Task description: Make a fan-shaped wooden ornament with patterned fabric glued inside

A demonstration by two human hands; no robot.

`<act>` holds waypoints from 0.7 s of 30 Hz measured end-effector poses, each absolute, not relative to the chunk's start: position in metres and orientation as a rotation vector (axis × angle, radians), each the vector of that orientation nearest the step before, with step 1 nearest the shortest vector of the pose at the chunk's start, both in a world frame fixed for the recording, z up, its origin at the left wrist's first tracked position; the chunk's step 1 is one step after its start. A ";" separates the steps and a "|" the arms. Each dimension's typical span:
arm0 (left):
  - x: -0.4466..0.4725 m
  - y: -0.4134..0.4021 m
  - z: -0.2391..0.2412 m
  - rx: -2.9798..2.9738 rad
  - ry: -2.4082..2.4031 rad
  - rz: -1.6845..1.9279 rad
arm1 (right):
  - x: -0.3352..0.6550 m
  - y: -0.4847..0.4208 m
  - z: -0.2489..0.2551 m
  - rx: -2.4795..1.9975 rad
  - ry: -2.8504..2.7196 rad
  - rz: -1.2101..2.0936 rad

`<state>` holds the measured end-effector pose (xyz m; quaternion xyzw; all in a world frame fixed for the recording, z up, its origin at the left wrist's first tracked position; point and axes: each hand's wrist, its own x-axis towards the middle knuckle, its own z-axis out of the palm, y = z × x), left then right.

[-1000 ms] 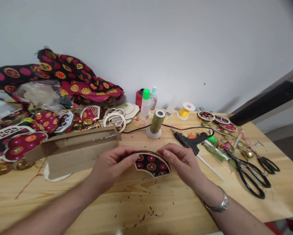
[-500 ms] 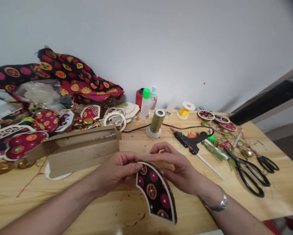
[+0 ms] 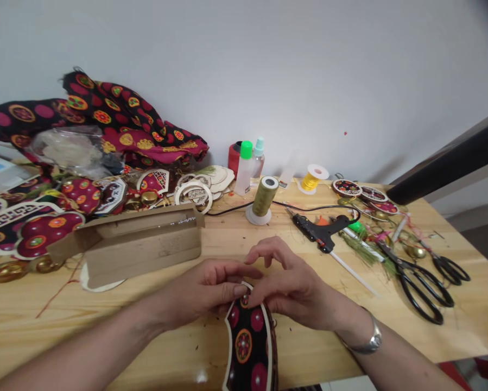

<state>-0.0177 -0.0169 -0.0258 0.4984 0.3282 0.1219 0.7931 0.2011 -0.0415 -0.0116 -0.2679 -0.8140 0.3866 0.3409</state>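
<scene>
- The left hand holds the far end of a fan-shaped fabric ornament, its thumb on the patterned face and its fingers partly hidden behind.
- The right hand is at the same end: one fingertip touches the face, while the upper fingers curl loosely, apart from the piece. Whether it pinches the ornament I cannot tell.
- The ornament lies in front of the person, its near end running out of view, with a small ring on its right edge.
- The step in hand looks like handling or checking the far tip and rim of the piece.
- The next move seems to call for a steady left-hand hold, leaving the right fingertips free to work along the edge without dragging on the ring.
- On the far right lies a hot glue gun, with large black-handled scissors nearer and further right. An olive thread spool stands beyond the hands, and an open cardboard box sits left.
</scene>
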 end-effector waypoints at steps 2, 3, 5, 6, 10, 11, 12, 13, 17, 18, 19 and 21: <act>-0.017 -0.018 -0.022 1.081 0.690 0.247 | 0.201 -0.040 -0.011 -0.681 -2.132 0.981; -0.016 -0.018 -0.020 1.110 0.695 0.248 | 0.202 -0.039 -0.010 -0.680 -2.133 0.981; -0.016 -0.017 -0.017 1.192 0.734 0.298 | 0.203 -0.037 -0.009 -0.702 -2.120 1.013; -0.016 -0.016 -0.016 1.226 0.763 0.345 | 0.204 -0.036 -0.009 -0.732 -2.103 1.036; -0.020 -0.013 -0.018 1.153 0.853 0.576 | 0.210 -0.033 -0.007 -0.985 -2.018 1.110; -0.022 -0.013 -0.019 1.112 0.855 0.623 | 0.211 -0.032 -0.007 -1.049 -2.009 1.130; -0.023 -0.013 -0.020 1.082 0.850 0.663 | 0.212 -0.031 -0.006 -1.103 -2.004 1.154; -0.025 -0.013 -0.021 1.069 0.845 0.694 | 0.213 -0.031 -0.006 -1.147 -2.000 1.178; -0.025 -0.013 -0.019 1.218 0.952 0.731 | 0.213 -0.030 -0.005 -1.233 -1.984 1.212; -0.023 -0.013 -0.017 1.262 0.998 0.730 | 0.213 -0.030 -0.006 -1.238 -1.987 1.210; -0.022 -0.013 -0.016 1.300 1.039 0.731 | 0.213 -0.030 -0.006 -1.238 -1.993 1.207; -0.018 -0.013 -0.013 1.352 1.079 0.723 | 0.213 -0.030 -0.007 -1.242 -1.999 1.197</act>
